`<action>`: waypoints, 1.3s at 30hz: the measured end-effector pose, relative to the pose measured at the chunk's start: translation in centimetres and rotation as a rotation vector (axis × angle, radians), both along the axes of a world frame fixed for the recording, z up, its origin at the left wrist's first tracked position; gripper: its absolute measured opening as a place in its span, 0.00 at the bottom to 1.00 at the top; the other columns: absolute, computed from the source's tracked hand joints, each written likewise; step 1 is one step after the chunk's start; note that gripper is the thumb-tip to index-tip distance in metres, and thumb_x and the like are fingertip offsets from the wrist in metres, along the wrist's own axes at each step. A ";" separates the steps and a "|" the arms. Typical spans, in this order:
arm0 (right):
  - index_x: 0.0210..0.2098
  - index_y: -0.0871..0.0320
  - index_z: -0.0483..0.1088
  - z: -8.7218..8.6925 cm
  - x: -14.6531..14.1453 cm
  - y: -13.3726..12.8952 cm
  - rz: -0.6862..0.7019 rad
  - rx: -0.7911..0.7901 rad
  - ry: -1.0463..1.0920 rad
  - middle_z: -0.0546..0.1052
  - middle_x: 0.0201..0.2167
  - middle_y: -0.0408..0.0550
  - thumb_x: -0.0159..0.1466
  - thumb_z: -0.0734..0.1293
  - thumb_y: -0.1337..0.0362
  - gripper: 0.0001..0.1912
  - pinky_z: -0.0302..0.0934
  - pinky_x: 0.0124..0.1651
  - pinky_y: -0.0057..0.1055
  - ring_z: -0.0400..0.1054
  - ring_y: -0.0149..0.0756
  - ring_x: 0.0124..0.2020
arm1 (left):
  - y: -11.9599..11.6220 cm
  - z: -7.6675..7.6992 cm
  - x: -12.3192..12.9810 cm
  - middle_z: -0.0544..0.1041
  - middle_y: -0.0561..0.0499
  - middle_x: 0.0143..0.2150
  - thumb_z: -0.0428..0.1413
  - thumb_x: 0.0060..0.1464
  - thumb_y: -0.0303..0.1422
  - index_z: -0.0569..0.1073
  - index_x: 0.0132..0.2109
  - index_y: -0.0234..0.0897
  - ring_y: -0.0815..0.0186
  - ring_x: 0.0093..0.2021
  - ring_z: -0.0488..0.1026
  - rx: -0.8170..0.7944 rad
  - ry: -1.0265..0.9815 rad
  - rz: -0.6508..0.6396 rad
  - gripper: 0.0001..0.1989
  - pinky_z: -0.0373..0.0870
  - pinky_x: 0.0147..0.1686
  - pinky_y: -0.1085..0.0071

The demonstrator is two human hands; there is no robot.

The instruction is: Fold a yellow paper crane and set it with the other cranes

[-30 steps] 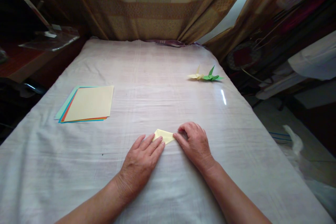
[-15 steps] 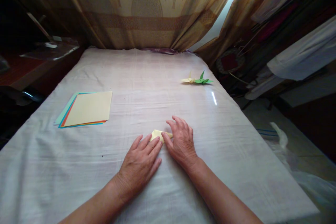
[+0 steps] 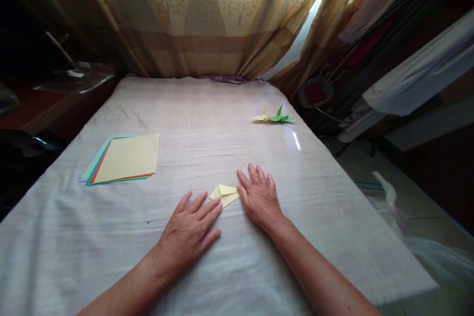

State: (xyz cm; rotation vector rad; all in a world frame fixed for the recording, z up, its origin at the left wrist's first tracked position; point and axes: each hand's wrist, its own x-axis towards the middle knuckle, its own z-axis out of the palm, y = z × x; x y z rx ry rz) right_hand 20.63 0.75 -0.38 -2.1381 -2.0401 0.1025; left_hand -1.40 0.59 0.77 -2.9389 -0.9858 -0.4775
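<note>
A small folded piece of pale yellow paper point(image 3: 226, 194) lies flat on the white cloth between my hands. Its left end touches the fingertips of my left hand point(image 3: 190, 227), which rests palm down with the fingers spread. At the paper's narrow right end, the thumb of my right hand point(image 3: 259, 196) presses on or beside the tip. The other fingers of that hand are apart and lie on the cloth.
A stack of coloured square sheets point(image 3: 129, 159) lies on the left of the cloth-covered table point(image 3: 192, 133). At the back right sit a cream folded paper bird point(image 3: 262, 118) and a green one point(image 3: 282, 118). A patterned curtain point(image 3: 203, 15) hangs behind.
My hands have moved apart, the right one going right along the paper, and more of the folded paper shows. The camera view has tilted up slightly.
</note>
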 end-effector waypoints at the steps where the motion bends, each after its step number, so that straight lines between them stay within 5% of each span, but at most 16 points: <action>1: 0.63 0.50 0.62 0.1 0.0 0.0 -0.003 -0.002 0.001 0.57 0.67 0.57 0.69 0.59 0.58 0.23 0.43 0.64 0.56 0.48 0.53 0.68 | 0.1 0.2 0.0 0.77 0.50 0.54 0.49 0.63 0.43 0.73 0.56 0.42 0.56 0.58 0.68 -0.002 -0.009 0.001 0.19 0.51 0.62 0.54; 5: 0.63 0.50 0.61 0.2 -0.2 0.1 -0.009 -0.014 -0.001 0.56 0.68 0.58 0.69 0.59 0.58 0.24 0.43 0.64 0.56 0.47 0.54 0.68 | 0.4 1.0 1.0 0.79 0.49 0.51 0.47 0.65 0.39 0.75 0.50 0.41 0.56 0.56 0.70 0.003 -0.052 0.034 0.15 0.55 0.61 0.53; 12: 0.64 0.50 0.60 0.4 -0.4 0.0 -0.019 -0.044 -0.002 0.55 0.68 0.57 0.70 0.56 0.57 0.24 0.40 0.65 0.55 0.46 0.52 0.69 | 0.9 -0.8 5.1 0.65 0.40 0.65 0.44 0.64 0.49 0.61 0.65 0.31 0.53 0.65 0.60 -0.089 0.096 0.028 0.32 0.50 0.64 0.51; 17: 0.65 0.49 0.58 0.7 -0.4 0.1 -0.040 -0.103 0.022 0.52 0.69 0.55 0.70 0.55 0.56 0.25 0.36 0.66 0.52 0.42 0.50 0.70 | 0.8 -1.2 3.7 0.57 0.42 0.69 0.42 0.63 0.51 0.55 0.68 0.36 0.56 0.69 0.52 -0.213 0.212 0.025 0.34 0.39 0.67 0.54; 23: 0.64 0.49 0.59 0.2 -0.5 0.3 -0.039 -0.072 0.078 0.53 0.69 0.55 0.70 0.56 0.57 0.24 0.35 0.66 0.53 0.43 0.51 0.69 | 0.0 0.0 1.6 0.60 0.41 0.68 0.46 0.62 0.49 0.59 0.67 0.36 0.52 0.68 0.55 -0.235 0.216 0.090 0.33 0.37 0.66 0.49; 28: 0.57 0.55 0.68 -0.3 0.2 0.0 -0.059 0.127 0.224 0.66 0.62 0.54 0.69 0.57 0.64 0.20 0.42 0.65 0.48 0.55 0.46 0.65 | 0.1 1.0 2.0 0.69 0.43 0.62 0.50 0.61 0.42 0.68 0.59 0.39 0.52 0.62 0.64 -0.202 0.125 0.128 0.22 0.43 0.65 0.47; 32: 0.47 0.56 0.75 -0.6 1.0 -1.1 -0.084 0.211 0.248 0.73 0.55 0.52 0.66 0.58 0.69 0.16 0.50 0.63 0.40 0.62 0.41 0.59 | 0.8 1.0 2.8 0.78 0.45 0.47 0.54 0.58 0.35 0.74 0.44 0.38 0.56 0.50 0.72 -0.154 -0.028 0.195 0.09 0.59 0.57 0.54; 39: 0.40 0.54 0.77 -1.2 1.3 -2.5 -0.052 0.288 0.271 0.75 0.52 0.50 0.62 0.64 0.69 0.11 0.52 0.61 0.43 0.64 0.44 0.58 | 1.2 -0.4 3.1 0.77 0.45 0.43 0.55 0.58 0.35 0.74 0.46 0.38 0.56 0.44 0.73 -0.108 -0.140 0.258 0.10 0.69 0.45 0.62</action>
